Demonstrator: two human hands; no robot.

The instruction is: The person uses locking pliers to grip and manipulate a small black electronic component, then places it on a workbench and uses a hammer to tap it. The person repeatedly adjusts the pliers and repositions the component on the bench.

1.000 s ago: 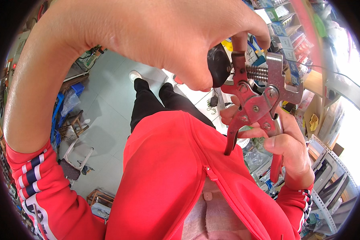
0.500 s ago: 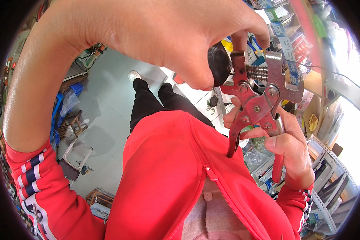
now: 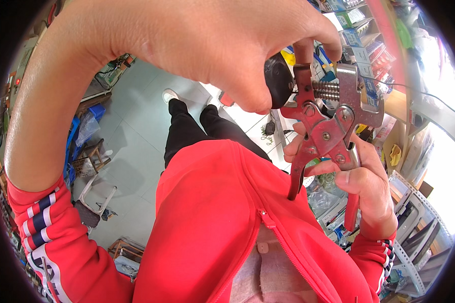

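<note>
My left hand [image 3: 207,48] reaches across the top of the view. Its thumb and fingers close on a black rounded piece [image 3: 278,83] that sits against the left jaw of a pair of pliers [image 3: 324,134]. The metal pliers have red handles, riveted linkage plates and a coil spring [image 3: 327,91] between the jaws. From the lower right, my right hand [image 3: 370,184] grips them, thumb on the right handle and fingers behind. The handles stand spread apart. My left palm hides part of the black piece, so I cannot tell exactly what it is.
Packed shelves with small boxes [image 3: 356,48] line the right side. A white perforated metal rack [image 3: 414,227] stands at the lower right. On the left, a small stool [image 3: 90,157] and a metal-framed chair [image 3: 98,202] stand on the tiled floor [image 3: 131,131].
The pliers have shifted very slightly to the right. Both hands keep the same hold.
</note>
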